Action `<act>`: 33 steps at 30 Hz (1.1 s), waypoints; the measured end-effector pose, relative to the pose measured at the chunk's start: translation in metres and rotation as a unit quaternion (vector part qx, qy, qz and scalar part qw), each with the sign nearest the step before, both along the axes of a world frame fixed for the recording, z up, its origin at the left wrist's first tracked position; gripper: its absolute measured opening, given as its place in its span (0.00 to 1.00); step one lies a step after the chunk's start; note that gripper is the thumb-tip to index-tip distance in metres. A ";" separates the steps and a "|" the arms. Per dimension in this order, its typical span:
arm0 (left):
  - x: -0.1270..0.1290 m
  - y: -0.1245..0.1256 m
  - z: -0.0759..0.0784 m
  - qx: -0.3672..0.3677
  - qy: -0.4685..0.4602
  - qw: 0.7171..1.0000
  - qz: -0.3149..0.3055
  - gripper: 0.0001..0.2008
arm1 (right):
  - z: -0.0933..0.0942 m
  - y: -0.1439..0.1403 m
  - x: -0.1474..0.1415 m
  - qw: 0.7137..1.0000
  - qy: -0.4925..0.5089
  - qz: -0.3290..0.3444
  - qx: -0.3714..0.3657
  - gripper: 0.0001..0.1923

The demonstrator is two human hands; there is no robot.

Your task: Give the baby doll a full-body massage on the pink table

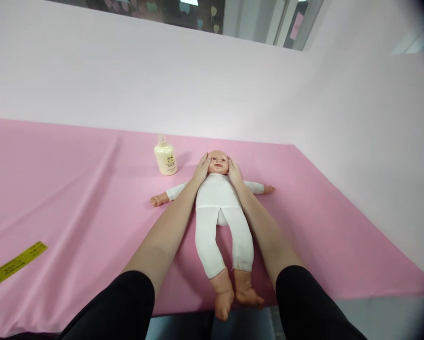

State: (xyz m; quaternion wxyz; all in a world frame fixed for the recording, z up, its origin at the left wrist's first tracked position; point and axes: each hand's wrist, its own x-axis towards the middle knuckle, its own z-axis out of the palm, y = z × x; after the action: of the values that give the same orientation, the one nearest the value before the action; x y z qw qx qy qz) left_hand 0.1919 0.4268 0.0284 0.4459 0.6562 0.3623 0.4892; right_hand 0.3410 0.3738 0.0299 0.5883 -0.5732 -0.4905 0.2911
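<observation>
Cupping the doll's head (218,162) from both sides, your hands sit flat against its cheeks: the left hand (201,170) on the side nearer the bottle, the right hand (234,173) on the far side. Fingers are spread and pressed to the plastic, not clenched, so this reads as a light hold on the head rather than a pinch. Both hands are equally close; neither has the edge.

The doll (219,208) lies on its back on the pink sheet (73,189), long axis running straight away from you: bare feet nearest your body, hanging just past the sheet's front edge, head at the far end. Your forearms run up alongside it, one on each side of the torso and legs. Its arms stick out sideways, short and stiff, with small bare hands.

Materials now: the head, hands and feet look like smooth, hard, peach-coloured plastic; the body and legs are soft and stuffed, covered in white knit fabric that bunches at the hips. The sheet is thin cloth with long shallow creases.

Just beside the doll's head, on your left hand's side, stands a squat cream bottle (165,159) with a rounded body and a narrow cap. Well away from the doll on that side, a yellow tape strip (13,265) lies flat.
</observation>
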 end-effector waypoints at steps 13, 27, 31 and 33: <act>-0.004 -0.011 0.006 -0.011 -0.006 1.000 0.000 0.30 | -0.002 -0.007 0.001 0.998 -0.051 0.016 0.010 0.39; -0.027 -0.008 -0.004 0.055 0.087 0.993 -0.053 0.46 | -0.003 -0.026 0.013 0.987 -0.146 0.059 -0.026 0.49; -0.033 -0.019 0.010 0.085 0.166 0.982 -0.037 0.36 | 0.004 -0.035 0.013 0.981 -0.169 0.085 -0.048 0.57; -0.044 -0.023 0.029 0.135 0.213 0.968 -0.004 0.32 | 0.008 -0.041 0.016 0.976 -0.196 0.075 -0.057 0.46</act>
State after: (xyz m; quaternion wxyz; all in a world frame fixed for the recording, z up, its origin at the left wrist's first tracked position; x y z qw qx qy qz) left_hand 0.1479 0.4042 0.0572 0.2677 0.8006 0.3773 0.3808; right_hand 0.3573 0.3328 0.0382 0.4237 -0.6131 -0.6205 0.2442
